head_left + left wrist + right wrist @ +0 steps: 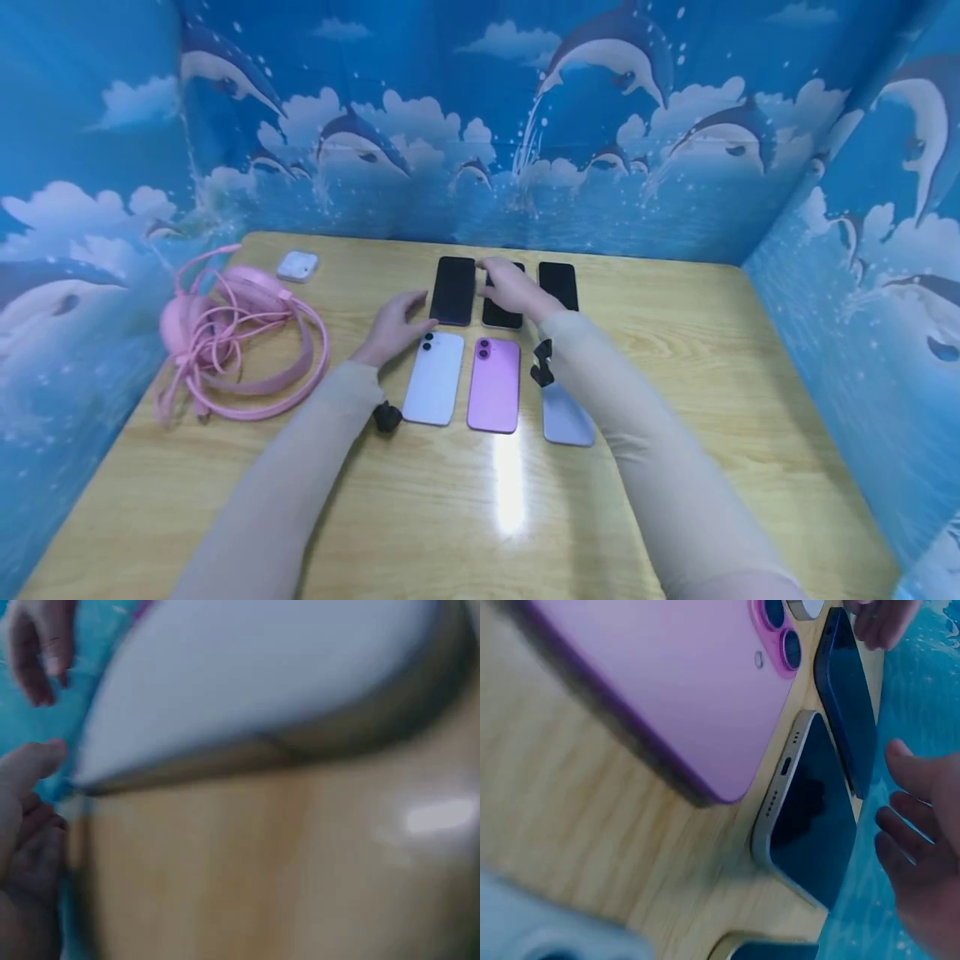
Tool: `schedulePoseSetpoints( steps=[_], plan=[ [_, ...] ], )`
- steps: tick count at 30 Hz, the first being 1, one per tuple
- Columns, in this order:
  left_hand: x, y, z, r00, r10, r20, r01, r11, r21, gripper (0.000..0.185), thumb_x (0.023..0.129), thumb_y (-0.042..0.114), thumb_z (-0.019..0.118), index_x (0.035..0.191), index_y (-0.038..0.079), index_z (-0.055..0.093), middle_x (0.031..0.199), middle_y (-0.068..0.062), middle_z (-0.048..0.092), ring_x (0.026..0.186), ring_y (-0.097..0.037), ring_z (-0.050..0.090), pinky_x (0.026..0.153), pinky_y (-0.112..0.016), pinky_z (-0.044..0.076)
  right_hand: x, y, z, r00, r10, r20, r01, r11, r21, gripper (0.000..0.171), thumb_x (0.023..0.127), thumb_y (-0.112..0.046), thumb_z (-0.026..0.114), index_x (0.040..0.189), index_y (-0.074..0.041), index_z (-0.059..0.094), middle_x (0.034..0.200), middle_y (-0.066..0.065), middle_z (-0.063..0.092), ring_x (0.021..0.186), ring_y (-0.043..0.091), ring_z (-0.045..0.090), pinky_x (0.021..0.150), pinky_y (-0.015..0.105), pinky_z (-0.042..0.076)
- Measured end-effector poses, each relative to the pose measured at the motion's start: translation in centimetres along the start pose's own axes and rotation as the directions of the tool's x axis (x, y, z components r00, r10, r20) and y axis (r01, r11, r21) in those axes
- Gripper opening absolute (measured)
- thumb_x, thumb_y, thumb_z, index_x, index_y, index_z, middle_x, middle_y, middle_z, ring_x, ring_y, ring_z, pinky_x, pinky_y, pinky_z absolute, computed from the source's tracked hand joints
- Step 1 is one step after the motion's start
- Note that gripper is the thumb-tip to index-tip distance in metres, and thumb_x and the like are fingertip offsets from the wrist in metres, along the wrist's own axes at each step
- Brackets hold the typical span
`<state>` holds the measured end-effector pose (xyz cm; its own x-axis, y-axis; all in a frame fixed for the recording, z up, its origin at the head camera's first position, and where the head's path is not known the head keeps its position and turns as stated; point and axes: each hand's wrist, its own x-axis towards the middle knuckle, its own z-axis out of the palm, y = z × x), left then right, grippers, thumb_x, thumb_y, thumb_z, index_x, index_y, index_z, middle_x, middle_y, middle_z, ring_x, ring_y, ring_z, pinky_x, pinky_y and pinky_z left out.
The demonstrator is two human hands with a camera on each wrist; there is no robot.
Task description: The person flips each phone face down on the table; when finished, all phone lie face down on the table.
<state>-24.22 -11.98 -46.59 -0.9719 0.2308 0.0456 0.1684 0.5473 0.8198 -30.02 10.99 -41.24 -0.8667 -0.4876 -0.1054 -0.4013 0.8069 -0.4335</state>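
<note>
Six phones lie on the table in two rows. My left hand (393,327) is beside the dark left phone (452,292), thumb at the upper end of the white phone (433,379); its fingers are loosely bent around nothing. My right hand (513,287) hovers over the middle black phone (501,315), partly hiding it. In the right wrist view, the right hand (926,832) has relaxed fingers holding nothing, beyond that silver-edged phone (810,817). A pink phone (493,385) lies face down in the near row. The right sleeve covers part of a pale blue phone (567,417).
Pink headphones (258,387) with a tangled cable lie at the left. A small white square item (297,266) sits at the back left. Another black phone (558,283) is right of the right hand. A dolphin-printed curtain (480,125) surrounds the wooden table (712,400).
</note>
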Motion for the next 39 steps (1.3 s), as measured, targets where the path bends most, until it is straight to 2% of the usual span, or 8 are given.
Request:
schedulePoseSetpoints(
  steps=[4, 10, 17, 25, 29, 32, 35, 39],
  plan=[
    [0.2, -1.2, 0.7, 0.999, 0.026, -0.044, -0.023, 0.997, 0.071, 0.061, 0.087, 0.021, 0.072, 0.138, 0.000, 0.046, 0.136, -0.017, 0.051, 0.125, -0.028, 0.048, 0.108, -0.039, 0.037, 1.9, 0.3, 0.6, 1.000, 0.031, -0.001, -0.031, 1.000, 0.000, 0.051, 0.098, -0.010, 0.053, 0.144, 0.000, 0.035, 0.145, 0.018, 0.040, 0.132, 0.030, 0.039, 0.109, 0.040, 0.036],
    [0.1, -1.3, 1.1, 0.997, 0.033, -0.076, -0.026, 0.995, 0.096, 0.061, 0.086, 0.025, 0.073, 0.137, 0.003, 0.049, 0.135, -0.014, 0.053, 0.123, -0.026, 0.050, 0.106, -0.037, 0.039, 3.5, 0.7, 1.2, 0.997, 0.068, 0.041, -0.066, 0.997, -0.041, 0.055, 0.096, -0.002, 0.049, 0.147, 0.002, 0.029, 0.148, 0.019, 0.035, 0.136, 0.031, 0.034, 0.113, 0.039, 0.030],
    [0.5, -0.9, 1.3, 0.998, 0.055, -0.013, -0.050, 0.969, 0.242, 0.057, 0.088, 0.025, 0.070, 0.137, 0.002, 0.050, 0.137, -0.016, 0.051, 0.128, -0.030, 0.044, 0.110, -0.041, 0.034, 4.2, 0.7, 1.2, 0.987, 0.038, 0.154, -0.023, 0.995, -0.093, 0.062, 0.096, -0.001, 0.046, 0.151, -0.002, 0.017, 0.155, 0.016, 0.022, 0.141, 0.028, 0.023, 0.116, 0.037, 0.023],
    [0.9, -0.2, 1.5, 0.999, 0.012, 0.041, -0.024, 0.947, 0.321, 0.054, 0.090, 0.027, 0.067, 0.137, 0.005, 0.050, 0.139, -0.015, 0.049, 0.130, -0.029, 0.042, 0.111, -0.041, 0.032, 4.7, 1.5, 0.3, 0.975, 0.042, 0.220, -0.025, 0.997, -0.077, 0.080, 0.094, -0.010, 0.059, 0.154, -0.008, 0.006, 0.143, 0.019, 0.041, 0.124, 0.030, 0.045, 0.104, 0.040, 0.040],
    [0.9, -0.1, 1.4, 0.998, 0.030, 0.050, -0.044, 0.943, 0.330, 0.055, 0.091, 0.026, 0.066, 0.138, 0.004, 0.049, 0.140, -0.015, 0.049, 0.131, -0.029, 0.042, 0.111, -0.042, 0.032, 5.0, 1.9, 0.0, 0.981, 0.011, 0.193, -0.002, 0.999, -0.049, 0.082, 0.091, -0.012, 0.066, 0.153, -0.007, 0.014, 0.153, 0.015, 0.027, 0.138, 0.029, 0.029, 0.113, 0.041, 0.029],
    [0.8, -0.1, 1.3, 0.997, 0.031, 0.067, -0.052, 0.940, 0.338, 0.055, 0.092, 0.028, 0.064, 0.139, 0.005, 0.048, 0.140, -0.014, 0.048, 0.131, -0.028, 0.042, 0.112, -0.041, 0.032, 5.1, 2.3, -0.1, 0.983, -0.018, 0.184, 0.023, 0.999, -0.026, 0.081, 0.089, -0.013, 0.069, 0.152, -0.008, 0.019, 0.154, 0.014, 0.027, 0.140, 0.029, 0.024, 0.114, 0.041, 0.026],
    [0.8, -0.3, 1.1, 0.996, 0.021, 0.087, -0.050, 0.939, 0.339, 0.056, 0.093, 0.030, 0.062, 0.141, 0.006, 0.046, 0.142, -0.013, 0.047, 0.132, -0.027, 0.040, 0.112, -0.040, 0.031, 5.2, 2.7, -0.2, 0.985, -0.036, 0.171, 0.030, 0.999, 0.041, 0.081, 0.086, -0.014, 0.073, 0.150, -0.009, 0.024, 0.149, 0.014, 0.033, 0.137, 0.029, 0.030, 0.111, 0.042, 0.030],
    [0.8, -0.6, 0.9, 0.996, 0.021, 0.092, -0.051, 0.939, 0.339, 0.057, 0.093, 0.029, 0.062, 0.142, 0.006, 0.044, 0.143, -0.013, 0.045, 0.133, -0.027, 0.039, 0.113, -0.040, 0.030, 5.1, 3.0, -0.5, 0.990, -0.053, 0.129, 0.023, 0.976, 0.218, 0.083, 0.082, -0.013, 0.076, 0.149, -0.009, 0.026, 0.144, 0.015, 0.036, 0.127, 0.029, 0.040, 0.103, 0.042, 0.040]
  ],
)
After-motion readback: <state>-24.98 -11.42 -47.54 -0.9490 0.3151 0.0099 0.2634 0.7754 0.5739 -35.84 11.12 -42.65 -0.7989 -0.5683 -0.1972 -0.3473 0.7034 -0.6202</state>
